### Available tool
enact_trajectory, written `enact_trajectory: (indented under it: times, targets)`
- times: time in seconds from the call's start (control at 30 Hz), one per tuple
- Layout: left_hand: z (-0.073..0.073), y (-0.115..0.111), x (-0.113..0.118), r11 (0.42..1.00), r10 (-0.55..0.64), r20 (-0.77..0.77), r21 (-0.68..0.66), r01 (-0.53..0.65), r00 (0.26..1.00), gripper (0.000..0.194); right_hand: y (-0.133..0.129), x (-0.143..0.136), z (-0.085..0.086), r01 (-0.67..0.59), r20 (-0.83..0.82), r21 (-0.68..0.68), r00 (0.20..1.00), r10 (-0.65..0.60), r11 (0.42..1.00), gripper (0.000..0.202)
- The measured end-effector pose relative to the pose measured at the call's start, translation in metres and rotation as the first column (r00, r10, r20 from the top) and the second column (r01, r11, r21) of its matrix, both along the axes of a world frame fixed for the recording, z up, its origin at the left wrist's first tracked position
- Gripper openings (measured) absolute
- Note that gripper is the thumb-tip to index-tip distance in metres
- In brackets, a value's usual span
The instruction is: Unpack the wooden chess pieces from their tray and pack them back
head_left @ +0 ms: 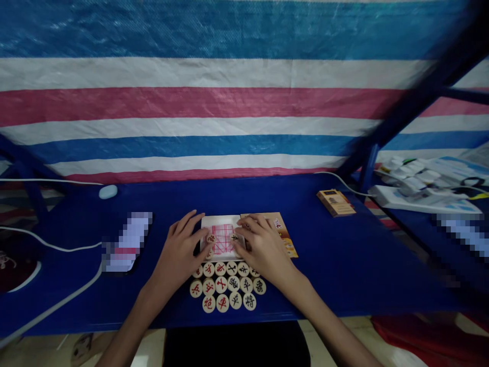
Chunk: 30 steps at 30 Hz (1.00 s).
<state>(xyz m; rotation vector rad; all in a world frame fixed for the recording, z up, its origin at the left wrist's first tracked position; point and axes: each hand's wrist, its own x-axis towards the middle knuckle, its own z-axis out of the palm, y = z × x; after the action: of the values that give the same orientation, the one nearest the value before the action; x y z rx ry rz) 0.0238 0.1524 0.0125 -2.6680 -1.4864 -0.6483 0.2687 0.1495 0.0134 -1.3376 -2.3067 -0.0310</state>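
Note:
An open white box [204,222] lies in front of me, with a white sheet marked with a red grid [222,238] inside it. At its left side, my left hand [187,240] pinches a Chinese chess piece with a red character [211,238] between thumb and forefinger. Opposite, my right hand [263,247] pinches another piece with a dark character [234,237], its other fingers over the box's right edge. Below the box, several round wooden pieces [221,284] lie in rows, characters up, red to the left and black to the right. My hands partly cover the upper row.
Under my right hand, a brown printed box lid [287,235] shows. A phone [128,242] with a cable lies to the left, a small pale-blue case [108,191] behind it. A small cardboard box [336,203] sits right of the lid. Blue frame bars [369,168] stand beyond it.

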Motion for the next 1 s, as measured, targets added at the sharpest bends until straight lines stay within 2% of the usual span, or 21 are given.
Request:
enact_trajectory:
  times: [0.17, 0.3, 0.37, 0.47, 0.57, 0.67, 0.83, 0.93, 1.0]
  targets:
    - [-0.003, 0.010, 0.007, 1.000, -0.007, 0.024, -0.020, 0.008, 1.000, 0.012, 0.009, -0.005, 0.000, -0.050, 0.054, 0.001, 0.997, 0.049, 0.999, 0.012]
    - [0.001, 0.013, 0.014, 0.999, -0.001, 0.062, -0.034, 0.003, 0.998, 0.010, 0.010, -0.010, 0.001, -0.044, 0.041, 0.005, 0.998, 0.044, 0.999, 0.014]
    - [0.005, 0.011, 0.016, 1.000, -0.004, 0.103, -0.007, 0.004, 0.995, 0.011, 0.008, -0.010, 0.003, -0.037, -0.005, 0.010, 0.999, 0.038, 0.999, 0.017]
    - [0.012, 0.003, 0.016, 0.999, -0.014, 0.208, 0.046, 0.005, 0.978, 0.018, 0.003, -0.009, 0.010, -0.049, -0.159, 0.012, 0.986, 0.051, 0.999, 0.022]
    - [0.013, -0.010, 0.012, 0.999, -0.017, 0.357, 0.053, -0.001, 0.934, 0.025, -0.009, -0.006, 0.015, -0.068, -0.330, 0.013, 0.941, 0.069, 0.998, 0.025]
    - [0.009, -0.027, 0.004, 0.997, -0.003, 0.458, 0.067, -0.031, 0.889, 0.027, -0.027, -0.002, 0.013, -0.032, -0.451, 0.037, 0.892, 0.045, 0.999, 0.032]
    - [-0.006, -0.066, -0.010, 0.995, 0.034, 0.513, 0.066, -0.079, 0.858, 0.027, -0.063, 0.005, -0.002, 0.007, -0.529, 0.059, 0.849, 0.025, 0.998, 0.040]
    - [-0.015, -0.085, -0.010, 0.998, -0.003, 0.511, 0.050, -0.025, 0.860, 0.026, -0.082, 0.007, -0.010, -0.058, -0.551, 0.039, 0.831, 0.070, 0.998, 0.038]
    - [-0.019, -0.094, -0.006, 0.998, -0.061, 0.508, 0.057, 0.037, 0.859, 0.031, -0.091, 0.007, -0.015, -0.127, -0.531, 0.060, 0.836, 0.139, 0.990, 0.044]
